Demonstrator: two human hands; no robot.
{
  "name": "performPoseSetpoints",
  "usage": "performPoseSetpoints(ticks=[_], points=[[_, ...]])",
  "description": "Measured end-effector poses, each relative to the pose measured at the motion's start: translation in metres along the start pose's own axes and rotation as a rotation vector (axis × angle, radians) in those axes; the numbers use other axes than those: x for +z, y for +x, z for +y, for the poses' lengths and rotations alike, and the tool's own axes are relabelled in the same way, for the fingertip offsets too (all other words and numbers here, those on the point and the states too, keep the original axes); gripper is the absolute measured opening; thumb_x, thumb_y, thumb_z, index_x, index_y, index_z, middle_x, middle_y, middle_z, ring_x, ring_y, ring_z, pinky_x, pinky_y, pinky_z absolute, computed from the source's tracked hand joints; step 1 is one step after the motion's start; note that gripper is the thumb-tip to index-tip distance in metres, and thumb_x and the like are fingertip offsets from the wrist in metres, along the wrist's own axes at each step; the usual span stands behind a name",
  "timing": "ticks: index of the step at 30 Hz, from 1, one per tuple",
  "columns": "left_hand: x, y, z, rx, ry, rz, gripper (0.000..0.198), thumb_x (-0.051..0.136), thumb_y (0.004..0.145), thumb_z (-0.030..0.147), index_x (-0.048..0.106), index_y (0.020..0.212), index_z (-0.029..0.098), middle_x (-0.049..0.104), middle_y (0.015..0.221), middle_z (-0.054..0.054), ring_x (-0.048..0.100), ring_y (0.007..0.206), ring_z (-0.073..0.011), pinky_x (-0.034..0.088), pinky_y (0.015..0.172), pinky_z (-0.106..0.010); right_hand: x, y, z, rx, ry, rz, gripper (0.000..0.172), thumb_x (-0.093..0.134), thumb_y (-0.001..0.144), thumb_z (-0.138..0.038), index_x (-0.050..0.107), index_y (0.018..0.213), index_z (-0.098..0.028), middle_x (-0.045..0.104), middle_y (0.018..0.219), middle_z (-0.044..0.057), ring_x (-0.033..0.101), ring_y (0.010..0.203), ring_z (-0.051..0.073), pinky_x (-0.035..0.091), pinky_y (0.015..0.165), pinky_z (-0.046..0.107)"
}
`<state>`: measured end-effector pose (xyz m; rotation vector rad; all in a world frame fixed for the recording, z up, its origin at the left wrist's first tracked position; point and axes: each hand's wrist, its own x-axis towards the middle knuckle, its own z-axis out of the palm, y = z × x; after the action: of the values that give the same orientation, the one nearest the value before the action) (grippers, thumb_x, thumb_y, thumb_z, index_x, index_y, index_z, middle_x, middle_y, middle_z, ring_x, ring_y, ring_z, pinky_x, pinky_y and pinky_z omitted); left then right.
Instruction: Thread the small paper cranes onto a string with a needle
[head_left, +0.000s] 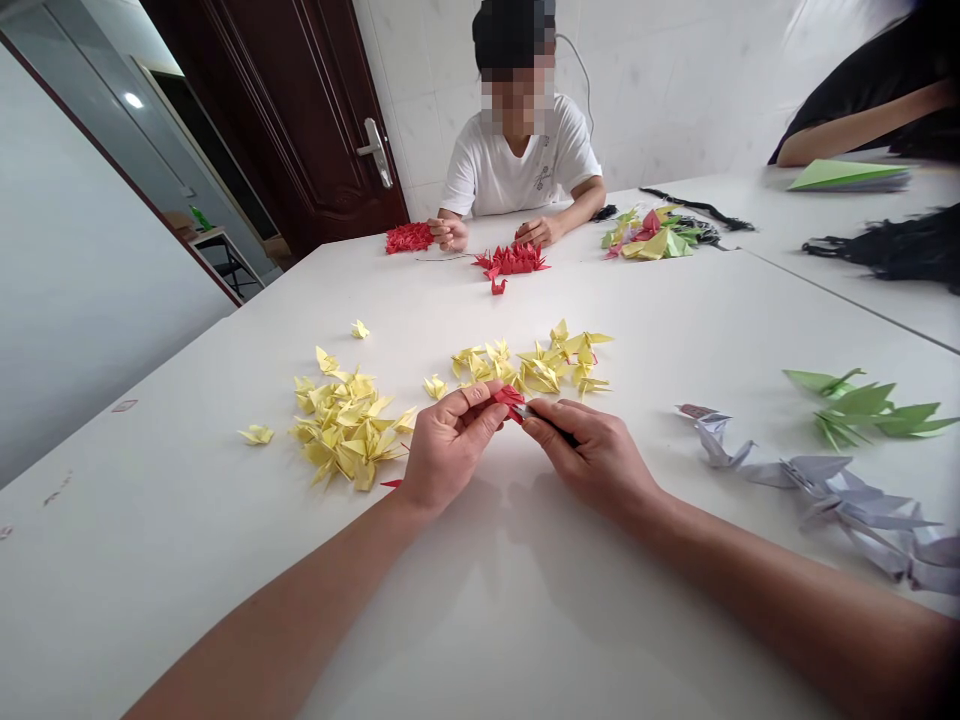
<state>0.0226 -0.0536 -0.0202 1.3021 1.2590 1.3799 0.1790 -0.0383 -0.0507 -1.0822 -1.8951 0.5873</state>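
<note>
Both of my hands meet over the white table, just in front of the yellow paper cranes. Between its thumb and fingers, my left hand (446, 445) pinches a small folded red paper piece (510, 398). My right hand (592, 445) grips a dark-handled tool with a metal tip (527, 411), and that tip touches the red paper. Most of the tool is hidden in my fingers, so its kind is unclear. A pile of yellow paper cranes (349, 425) lies left of my left hand, with another yellow group (536, 365) beyond both hands. A red paper point (392, 484) shows beside my left wrist.
Grey paper cranes (847, 500) and green ones (874, 405) lie to the right. Across the table, a person in a white shirt (521, 165) handles red cranes (514, 260). Mixed-colour cranes (660, 240) and black tassel-like strands (892, 245) are at the far right.
</note>
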Motion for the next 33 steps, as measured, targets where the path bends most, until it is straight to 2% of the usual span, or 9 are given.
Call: performPoseSetpoints(ticks=[9, 14, 17, 20, 23, 26, 28, 31, 33], points=[[-0.001, 0.0, -0.002, 0.007, 0.008, -0.027, 0.026, 0.069, 0.072, 0.028, 0.07, 0.097, 0.019, 0.071, 0.078, -0.002, 0.064, 0.074, -0.0147, 0.053, 0.067, -0.024, 0.002, 0.001, 0.0, -0.001, -0.006, -0.002, 0.03, 0.043, 0.09, -0.037, 0.068, 0.088, -0.021, 0.065, 0.075, 0.005, 0.058, 0.065, 0.016, 0.044, 0.061, 0.027], [-0.002, 0.002, 0.002, 0.004, -0.03, 0.005, 0.026, 0.07, 0.071, 0.028, 0.069, 0.095, 0.019, 0.07, 0.078, -0.002, 0.064, 0.074, -0.0146, 0.052, 0.07, -0.025, -0.001, 0.001, -0.002, 0.004, 0.004, -0.008, 0.025, 0.047, 0.088, -0.036, 0.066, 0.09, -0.021, 0.067, 0.081, 0.006, 0.061, 0.069, 0.018, 0.046, 0.062, 0.027], [-0.002, 0.001, 0.005, -0.008, -0.062, 0.015, 0.022, 0.069, 0.072, 0.027, 0.067, 0.092, 0.018, 0.069, 0.074, -0.002, 0.062, 0.068, -0.0119, 0.052, 0.068, -0.023, -0.002, 0.002, -0.007, 0.017, 0.094, 0.045, 0.026, 0.055, 0.082, -0.038, 0.063, 0.097, -0.018, 0.066, 0.075, 0.005, 0.059, 0.061, 0.016, 0.046, 0.054, 0.025], [-0.001, -0.001, 0.005, -0.017, -0.095, -0.046, 0.017, 0.067, 0.074, 0.027, 0.065, 0.088, 0.018, 0.068, 0.073, -0.002, 0.061, 0.066, -0.0111, 0.05, 0.064, -0.022, -0.001, 0.002, -0.011, 0.036, 0.21, 0.073, 0.032, 0.059, 0.079, -0.039, 0.06, 0.101, -0.016, 0.065, 0.068, 0.003, 0.057, 0.054, 0.014, 0.046, 0.049, 0.024], [0.001, -0.004, 0.003, -0.011, -0.121, -0.149, 0.013, 0.065, 0.076, 0.025, 0.064, 0.087, 0.017, 0.067, 0.077, -0.003, 0.061, 0.071, -0.0122, 0.05, 0.069, -0.024, 0.001, 0.001, -0.013, 0.073, 0.27, 0.014, 0.023, 0.055, 0.083, -0.037, 0.063, 0.093, -0.018, 0.069, 0.074, 0.005, 0.061, 0.063, 0.016, 0.048, 0.056, 0.025], [0.001, -0.007, 0.002, 0.003, -0.125, -0.23, 0.014, 0.062, 0.079, 0.026, 0.062, 0.089, 0.017, 0.065, 0.079, -0.003, 0.061, 0.077, -0.0136, 0.049, 0.074, -0.027, 0.002, 0.0, -0.011, 0.137, 0.312, -0.031, 0.024, 0.053, 0.084, -0.039, 0.065, 0.085, -0.018, 0.069, 0.075, 0.006, 0.062, 0.066, 0.018, 0.048, 0.059, 0.027], [0.002, -0.01, 0.001, -0.008, -0.103, -0.209, 0.02, 0.061, 0.079, 0.028, 0.057, 0.098, 0.019, 0.063, 0.083, -0.003, 0.06, 0.076, -0.0133, 0.049, 0.072, -0.026, 0.001, 0.001, -0.009, 0.177, 0.343, -0.025, 0.026, 0.055, 0.083, -0.042, 0.065, 0.081, -0.018, 0.067, 0.072, 0.006, 0.061, 0.066, 0.018, 0.048, 0.06, 0.027], [0.005, -0.022, 0.001, 0.016, -0.005, -0.104, 0.028, 0.058, 0.08, 0.029, 0.049, 0.106, 0.022, 0.056, 0.084, -0.001, 0.055, 0.07, -0.011, 0.046, 0.064, -0.023, -0.003, 0.007, -0.004, 0.208, 0.355, 0.068, 0.026, 0.059, 0.08, -0.043, 0.063, 0.076, -0.018, 0.061, 0.066, 0.003, 0.056, 0.062, 0.016, 0.045, 0.058, 0.027], [0.01, -0.034, -0.002, 0.068, 0.08, -0.149, 0.024, 0.056, 0.081, 0.027, 0.05, 0.104, 0.021, 0.051, 0.074, 0.001, 0.049, 0.062, -0.0095, 0.043, 0.058, -0.021, -0.007, 0.012, -0.002, 0.218, 0.33, 0.145, 0.026, 0.06, 0.078, -0.043, 0.061, 0.072, -0.018, 0.055, 0.061, 0.001, 0.049, 0.058, 0.014, 0.042, 0.054, 0.026]])
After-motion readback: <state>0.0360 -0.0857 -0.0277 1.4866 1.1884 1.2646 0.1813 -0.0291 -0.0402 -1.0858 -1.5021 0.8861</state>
